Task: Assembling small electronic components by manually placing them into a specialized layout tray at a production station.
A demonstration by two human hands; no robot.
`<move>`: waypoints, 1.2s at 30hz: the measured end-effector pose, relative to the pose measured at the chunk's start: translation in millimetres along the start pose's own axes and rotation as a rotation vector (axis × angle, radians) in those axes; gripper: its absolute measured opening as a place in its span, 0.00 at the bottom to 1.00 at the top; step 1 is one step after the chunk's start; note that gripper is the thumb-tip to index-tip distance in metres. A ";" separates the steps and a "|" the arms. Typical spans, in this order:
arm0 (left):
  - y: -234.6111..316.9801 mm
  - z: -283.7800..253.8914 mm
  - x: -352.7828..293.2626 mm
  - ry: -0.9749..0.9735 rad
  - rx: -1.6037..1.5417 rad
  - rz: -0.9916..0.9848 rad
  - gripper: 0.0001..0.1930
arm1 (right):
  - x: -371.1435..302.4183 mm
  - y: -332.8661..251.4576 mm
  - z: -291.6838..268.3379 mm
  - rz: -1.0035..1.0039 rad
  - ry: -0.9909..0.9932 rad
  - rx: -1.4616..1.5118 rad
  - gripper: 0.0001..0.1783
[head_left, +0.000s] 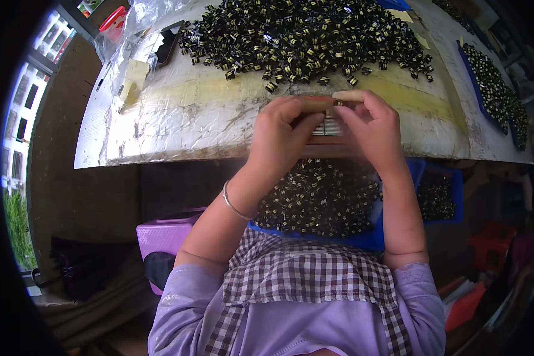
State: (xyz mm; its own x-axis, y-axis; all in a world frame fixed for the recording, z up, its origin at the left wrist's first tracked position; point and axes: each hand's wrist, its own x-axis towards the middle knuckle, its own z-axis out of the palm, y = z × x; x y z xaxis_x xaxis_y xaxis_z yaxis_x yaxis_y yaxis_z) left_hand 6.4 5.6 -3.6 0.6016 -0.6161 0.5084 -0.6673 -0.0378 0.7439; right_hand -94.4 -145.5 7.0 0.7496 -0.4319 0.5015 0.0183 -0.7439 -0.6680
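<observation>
My left hand [279, 127] and my right hand [375, 126] meet at the table's near edge, fingertips close together. Tan covers sit on some fingertips. A small dark part with a yellowish band [338, 102] shows at the fingertips of my right hand, pinched there. My left hand is closed too, thumb toward forefinger; what it grips is hidden. Beneath the fingers lies a reddish-brown block [326, 140] with ridged, silvery plates [333, 127]. Just beyond is a wide heap of small black-and-yellow parts [305, 41].
Below the table edge, a blue tray [371, 238] of similar parts rests by my lap, another blue bin [458, 199] right of it. More filled trays [486, 89] stand at the table's right. A dark phone-like object [167, 44] and clear plastic [145, 21] lie far left.
</observation>
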 end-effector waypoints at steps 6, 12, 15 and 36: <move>5.1 3.0 1.1 0.003 0.142 0.184 0.07 | -1.8 -4.6 3.4 0.119 -0.043 0.106 0.11; 13.9 9.8 -3.7 0.043 0.309 0.169 0.05 | -1.7 -2.6 4.8 0.028 -0.008 0.047 0.11; 9.7 12.9 -5.5 0.122 0.286 0.232 0.05 | -3.0 -1.4 6.1 0.035 -0.007 0.016 0.09; 13.9 13.6 -6.3 0.071 0.423 0.152 0.06 | -1.6 -1.2 7.6 0.019 -0.013 0.018 0.10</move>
State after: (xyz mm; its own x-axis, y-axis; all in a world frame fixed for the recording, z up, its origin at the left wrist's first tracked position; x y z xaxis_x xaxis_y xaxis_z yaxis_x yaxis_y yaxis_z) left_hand -12.7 -1.8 -2.3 0.5019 -0.5844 0.6376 -0.8621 -0.2783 0.4236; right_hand -90.6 -140.0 2.8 0.7587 -0.4388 0.4815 0.0161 -0.7262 -0.6873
